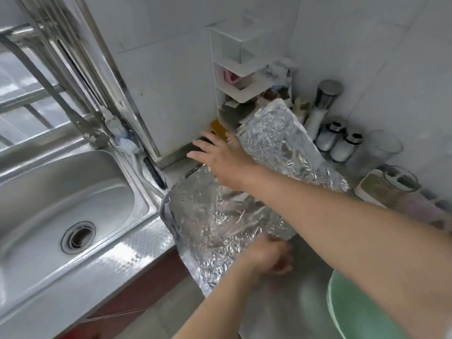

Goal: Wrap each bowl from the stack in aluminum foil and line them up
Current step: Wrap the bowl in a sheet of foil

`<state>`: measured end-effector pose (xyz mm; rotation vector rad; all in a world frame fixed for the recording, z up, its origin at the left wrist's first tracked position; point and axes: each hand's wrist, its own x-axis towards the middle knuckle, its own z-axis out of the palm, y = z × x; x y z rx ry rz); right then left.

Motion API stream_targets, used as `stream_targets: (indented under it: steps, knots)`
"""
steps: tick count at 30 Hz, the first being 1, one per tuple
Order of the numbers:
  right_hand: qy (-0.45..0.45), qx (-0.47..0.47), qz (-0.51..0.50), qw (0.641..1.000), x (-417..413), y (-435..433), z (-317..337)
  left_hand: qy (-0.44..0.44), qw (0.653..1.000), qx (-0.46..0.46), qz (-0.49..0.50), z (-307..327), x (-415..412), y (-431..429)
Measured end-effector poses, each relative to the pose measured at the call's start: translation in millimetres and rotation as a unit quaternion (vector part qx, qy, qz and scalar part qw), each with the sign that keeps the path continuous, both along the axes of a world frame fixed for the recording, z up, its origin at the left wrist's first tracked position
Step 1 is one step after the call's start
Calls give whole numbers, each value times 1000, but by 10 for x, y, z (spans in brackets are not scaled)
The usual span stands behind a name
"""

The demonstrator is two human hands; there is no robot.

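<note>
One tug could tear the foil sheet (208, 216) overhanging right of the sink (73, 192); my right hand (216, 154) reaches straight-fingered, my left hand (267, 255) is too blurred to tell.

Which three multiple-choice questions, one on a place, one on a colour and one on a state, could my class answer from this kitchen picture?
1. Where is the sink relative to the aluminum foil sheet?
A. Left of it
B. Right of it
C. On top of it

2. What colour is the bowl at the lower right?
A. Red
B. Green
C. Black

3. How do the fingers of the right hand lie?
A. Stretched out straight
B. Balled in a fist
C. Wrapped round a cup

Answers:
1. A, the basin fills the picture's left side, next to the foil.
2. B, its visible surface is pale green.
3. A, they are spread and point straight out.
</note>
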<state>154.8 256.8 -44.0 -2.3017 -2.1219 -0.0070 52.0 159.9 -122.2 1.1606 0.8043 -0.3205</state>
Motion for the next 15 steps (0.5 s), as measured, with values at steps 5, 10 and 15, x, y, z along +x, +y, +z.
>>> stream_targets:
  steps: [5, 10, 15]
  knots:
    - [122, -41, -164, 978, 314, -506, -174, -27, 925, 365, -106, 99, -137, 536]
    - [161, -198, -372, 892, 701, -1233, -601, 105, 787, 518, -319, -140, -289, 786]
    - [178, -246, -427, 851, 653, -1629, -715, 122, 745, 553, -352, -267, -384, 937]
